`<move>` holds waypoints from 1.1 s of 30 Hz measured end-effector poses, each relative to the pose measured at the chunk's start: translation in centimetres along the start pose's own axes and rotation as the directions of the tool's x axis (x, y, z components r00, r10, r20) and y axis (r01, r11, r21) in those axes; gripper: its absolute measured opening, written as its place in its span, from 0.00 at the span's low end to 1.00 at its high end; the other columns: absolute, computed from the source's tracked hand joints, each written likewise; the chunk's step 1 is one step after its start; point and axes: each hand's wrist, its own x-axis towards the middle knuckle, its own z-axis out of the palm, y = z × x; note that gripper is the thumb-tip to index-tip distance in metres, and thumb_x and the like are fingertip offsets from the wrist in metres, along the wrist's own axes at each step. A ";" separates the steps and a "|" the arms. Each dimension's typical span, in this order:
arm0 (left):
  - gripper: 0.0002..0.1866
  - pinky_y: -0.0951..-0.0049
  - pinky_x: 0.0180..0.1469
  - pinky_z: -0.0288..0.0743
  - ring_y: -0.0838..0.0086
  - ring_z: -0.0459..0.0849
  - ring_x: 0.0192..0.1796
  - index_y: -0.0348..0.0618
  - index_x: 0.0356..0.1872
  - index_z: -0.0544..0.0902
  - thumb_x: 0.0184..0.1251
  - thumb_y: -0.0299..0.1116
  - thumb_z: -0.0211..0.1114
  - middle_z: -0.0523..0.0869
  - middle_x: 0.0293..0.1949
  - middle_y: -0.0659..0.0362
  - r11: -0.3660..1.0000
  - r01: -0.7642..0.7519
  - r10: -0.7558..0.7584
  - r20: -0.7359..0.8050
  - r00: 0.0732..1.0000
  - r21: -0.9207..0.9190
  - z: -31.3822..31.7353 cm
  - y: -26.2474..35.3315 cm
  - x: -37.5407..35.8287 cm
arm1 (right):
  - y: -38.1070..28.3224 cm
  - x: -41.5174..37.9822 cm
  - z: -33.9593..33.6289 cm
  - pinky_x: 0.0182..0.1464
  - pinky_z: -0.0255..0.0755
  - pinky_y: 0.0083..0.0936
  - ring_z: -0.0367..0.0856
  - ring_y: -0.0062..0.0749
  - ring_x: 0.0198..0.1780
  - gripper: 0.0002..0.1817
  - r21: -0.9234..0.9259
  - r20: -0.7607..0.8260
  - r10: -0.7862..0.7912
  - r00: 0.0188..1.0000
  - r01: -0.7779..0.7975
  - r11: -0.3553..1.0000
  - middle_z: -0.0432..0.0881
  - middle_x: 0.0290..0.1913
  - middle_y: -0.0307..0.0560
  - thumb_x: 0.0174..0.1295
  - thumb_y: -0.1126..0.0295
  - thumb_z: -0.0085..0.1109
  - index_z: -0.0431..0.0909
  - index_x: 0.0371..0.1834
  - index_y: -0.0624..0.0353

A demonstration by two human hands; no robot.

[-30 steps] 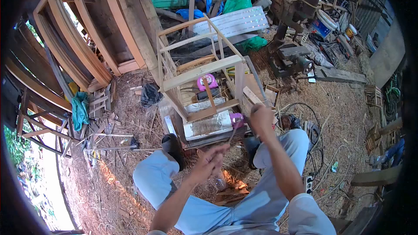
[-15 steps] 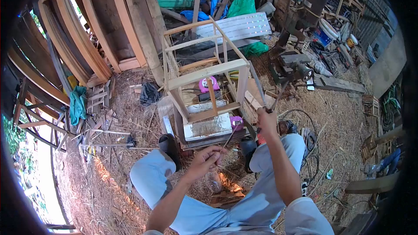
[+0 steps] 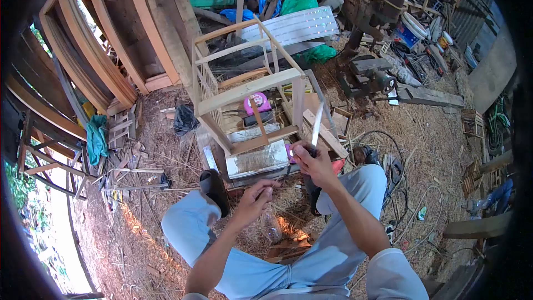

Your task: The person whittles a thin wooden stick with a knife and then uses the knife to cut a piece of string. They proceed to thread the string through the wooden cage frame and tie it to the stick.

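My right hand is wrapped round the dark handle of a knife, its blade pointing up and away from me. My left hand is closed in a pinch on a thin stick, left of and below the right hand. Beyond both hands stands a light wooden frame on a low bench. A pink tape measure lies inside the frame. Another pink item is partly hidden behind my right hand. A white worn block lies at the bench's near edge.
Curved wooden frames lean at the left. A metal vise stands right of the bench, with a black cable on the shavings-covered floor. A black bag lies left of the bench. Green and blue sheets lie behind.
My right hand has moved left and down, nearer my left hand, and the knife blade now shows clearly. My left hand has shifted slightly left. The whole view has shifted a little.
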 end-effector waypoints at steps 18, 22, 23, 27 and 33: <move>0.13 0.85 0.19 0.58 0.87 0.64 0.20 0.39 0.49 0.75 0.72 0.36 0.53 0.72 0.25 0.64 0.989 0.024 -0.027 -0.022 0.999 -0.144 0.9 1.1 -0.1 | 0.7 0.2 0.8 0.17 0.48 0.12 0.57 0.10 0.16 0.14 -0.132 0.064 0.016 0.998 -0.007 0.991 0.73 0.21 0.35 0.65 0.60 0.55 0.76 0.35 0.62; 0.14 0.87 0.23 0.58 0.87 0.63 0.23 0.40 0.52 0.75 0.72 0.35 0.53 0.73 0.27 0.65 0.992 0.023 -0.015 0.062 0.998 -0.121 0.5 0.8 -0.5 | 0.0 1.1 -0.7 0.16 0.48 0.13 0.57 0.10 0.15 0.13 -0.110 -0.033 -0.082 0.996 0.077 0.991 0.72 0.19 0.35 0.66 0.62 0.54 0.76 0.38 0.63; 0.14 0.87 0.23 0.58 0.87 0.63 0.23 0.40 0.52 0.75 0.72 0.35 0.53 0.73 0.27 0.65 0.992 0.017 -0.010 0.061 0.998 -0.124 0.5 0.8 -0.5 | -0.5 1.2 -1.1 0.16 0.48 0.13 0.57 0.10 0.15 0.13 -0.114 -0.030 -0.084 0.996 0.080 0.990 0.72 0.19 0.35 0.66 0.62 0.54 0.76 0.38 0.63; 0.20 0.86 0.21 0.52 0.87 0.59 0.23 0.41 0.59 0.71 0.71 0.38 0.55 0.66 0.26 0.69 0.995 -0.013 0.012 -0.009 1.000 -0.102 0.7 0.9 -0.4 | -0.9 0.6 -0.9 0.20 0.58 0.13 0.66 0.13 0.17 0.13 -0.045 -0.146 -0.191 0.971 0.186 0.982 0.74 0.17 0.36 0.67 0.63 0.52 0.81 0.37 0.62; 0.22 0.85 0.22 0.52 0.87 0.58 0.23 0.41 0.63 0.68 0.72 0.36 0.54 0.65 0.26 0.69 0.973 0.015 -0.018 -0.013 1.000 -0.229 0.4 0.4 -0.4 | 1.8 -1.2 1.1 0.26 0.74 0.35 0.80 0.42 0.20 0.08 -0.878 0.245 -0.408 0.880 0.380 0.292 0.80 0.18 0.50 0.50 0.64 0.60 0.83 0.24 0.56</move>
